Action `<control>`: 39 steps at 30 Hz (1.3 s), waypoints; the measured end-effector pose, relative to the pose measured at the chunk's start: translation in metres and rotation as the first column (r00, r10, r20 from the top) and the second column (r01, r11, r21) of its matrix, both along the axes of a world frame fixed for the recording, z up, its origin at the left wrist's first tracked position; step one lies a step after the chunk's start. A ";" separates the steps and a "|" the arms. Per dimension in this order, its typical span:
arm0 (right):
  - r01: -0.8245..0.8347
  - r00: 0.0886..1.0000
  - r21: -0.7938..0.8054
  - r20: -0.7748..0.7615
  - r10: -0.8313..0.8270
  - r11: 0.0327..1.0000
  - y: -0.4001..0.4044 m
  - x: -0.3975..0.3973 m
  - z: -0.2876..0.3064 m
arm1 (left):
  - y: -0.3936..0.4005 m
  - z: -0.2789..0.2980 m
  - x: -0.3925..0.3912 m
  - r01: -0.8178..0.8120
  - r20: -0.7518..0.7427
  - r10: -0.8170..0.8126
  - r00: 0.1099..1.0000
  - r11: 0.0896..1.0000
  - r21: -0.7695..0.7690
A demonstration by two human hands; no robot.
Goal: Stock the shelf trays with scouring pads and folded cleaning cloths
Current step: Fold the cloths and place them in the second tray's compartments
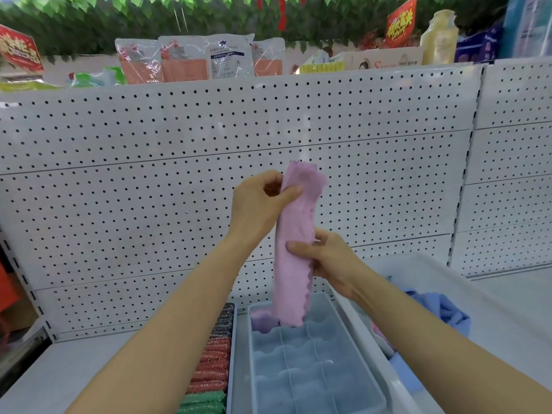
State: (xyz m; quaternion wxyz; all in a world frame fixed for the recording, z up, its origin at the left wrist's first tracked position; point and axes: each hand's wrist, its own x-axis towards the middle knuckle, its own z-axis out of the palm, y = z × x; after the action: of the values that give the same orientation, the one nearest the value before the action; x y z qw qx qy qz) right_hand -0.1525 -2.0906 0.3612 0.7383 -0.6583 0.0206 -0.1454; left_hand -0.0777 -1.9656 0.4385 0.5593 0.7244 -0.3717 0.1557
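A long pink cleaning cloth with a scalloped edge (294, 243), folded into a narrow strip, hangs upright in front of the white perforated back panel of the shelf (149, 189), held by both hands. The left hand (260, 204) pinches it near the top, thumb across the front of the fabric and the other fingers curled behind, while the right hand (328, 261) grips it lower down, its fingers (298, 246) wrapped round the middle of the strip. The cloth's lower end dangles just above the far end of a clear plastic tray with divided compartments (313, 369), where a purple folded cloth (263, 321) lies in the far left compartment. Beside that tray, to the left, a row of red and green scouring pads (212, 372) fills another tray. To the right, a white bin (418, 264) holds loose blue cloths (448, 312).
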 end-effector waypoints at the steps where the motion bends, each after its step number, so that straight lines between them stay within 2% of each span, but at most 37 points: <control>1: 0.037 0.999 0.012 -0.025 -0.037 0.999 0.001 0.002 -0.005 | 0.002 -0.001 -0.004 0.023 0.006 -0.023 1.000 1.000 -0.005; 5: 0.127 0.989 0.046 -0.078 -0.123 0.991 -0.007 0.011 -0.009 | 0.018 -0.009 -0.015 0.233 -0.010 -0.232 0.973 0.971 0.054; 7: 0.161 0.984 0.062 -0.085 -0.156 0.985 -0.015 0.013 -0.005 | 0.028 -0.017 -0.014 0.309 0.000 -0.312 0.950 0.940 0.143; 9: 0.202 0.977 0.096 -0.092 -0.194 0.975 -0.021 0.013 0.001 | 0.035 -0.030 -0.010 0.278 0.062 -0.302 0.951 0.928 0.249; 11: 0.221 0.974 0.121 -0.082 -0.213 0.968 -0.025 0.012 0.005 | 0.036 -0.047 -0.005 0.171 0.234 -0.250 0.940 0.935 0.311; 13: 0.206 0.977 0.117 -0.076 -0.198 0.972 -0.026 0.014 0.006 | 0.034 -0.060 0.000 0.098 0.404 -0.256 0.878 0.923 0.373; 14: 0.198 0.979 0.101 -0.074 -0.191 0.975 -0.026 0.014 0.006 | 0.033 -0.064 0.001 0.098 0.423 -0.288 0.859 0.904 0.416; 16: 0.189 0.981 0.076 -0.063 -0.184 0.979 -0.028 0.013 0.007 | 0.034 -0.066 -0.001 0.170 0.321 -0.350 0.880 0.863 0.475; 17: 0.175 0.984 0.076 -0.048 -0.171 0.982 -0.028 0.011 0.007 | 0.036 -0.063 -0.003 0.239 0.212 -0.366 0.906 0.857 0.456; 19: 0.156 0.988 0.085 -0.013 -0.156 0.984 -0.029 0.009 0.009 | 0.038 -0.054 -0.006 0.338 0.002 -0.355 0.935 0.894 0.295; 21: 0.143 0.990 0.055 0.015 -0.144 0.988 -0.029 0.008 0.010 | 0.034 -0.048 -0.001 0.307 -0.132 -0.292 0.947 0.945 0.112; 22: 0.140 0.990 0.034 0.025 -0.141 0.990 -0.029 0.008 0.011 | 0.030 -0.048 0.003 0.293 -0.204 -0.273 0.940 0.953 0.072; 25: 0.163 0.985 0.005 0.064 -0.163 0.987 -0.024 0.008 0.015 | 0.015 -0.057 0.007 0.297 -0.370 -0.237 0.898 0.948 0.114; 29: 0.233 0.968 -0.056 0.107 -0.226 0.971 -0.022 0.007 0.018 | 0.002 -0.066 0.008 0.243 -0.434 -0.199 0.879 0.969 0.047; 33: 0.053 0.998 0.095 0.036 -0.056 0.994 -0.034 0.008 0.016 | 0.001 -0.060 0.015 0.220 -0.442 -0.206 0.873 0.975 -0.021; 36: -0.019 1.000 0.006 -0.024 0.019 1.000 -0.036 0.010 0.006 | 0.001 -0.059 0.021 0.201 -0.422 -0.198 0.885 0.979 -0.037; 39: 0.032 1.000 -0.003 0.000 -0.032 0.999 -0.033 0.014 0.002 | 0.002 -0.061 0.023 0.241 -0.432 -0.243 0.869 0.969 -0.060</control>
State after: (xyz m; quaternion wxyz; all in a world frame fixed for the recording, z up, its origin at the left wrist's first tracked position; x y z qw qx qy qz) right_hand -0.1388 -2.1235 0.3628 0.7349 -0.6590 0.0307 -0.1571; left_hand -0.0545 -1.9632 0.3777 0.6449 0.6873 -0.3245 -0.0808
